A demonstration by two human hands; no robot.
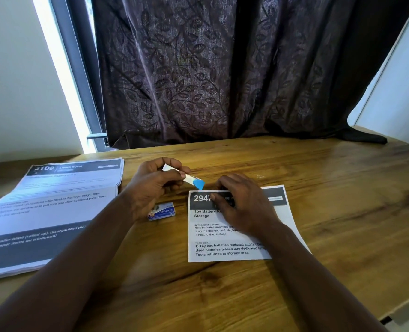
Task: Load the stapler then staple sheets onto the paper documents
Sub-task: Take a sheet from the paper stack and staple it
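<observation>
Left hand (155,185) curls round a small white stapler with a blue tip (195,181), held just beside the top-left corner of the printed white sheet (222,248), likely the stapling spot. Right hand (241,202) lies loosely flat on that sheet, apparently pinning it to the wooden table (342,212); a small blue staple box (161,211) sits near.

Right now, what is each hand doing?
Left hand: grips the white-and-blue stapler.
Right hand: open, resting on the printed sheet.
</observation>
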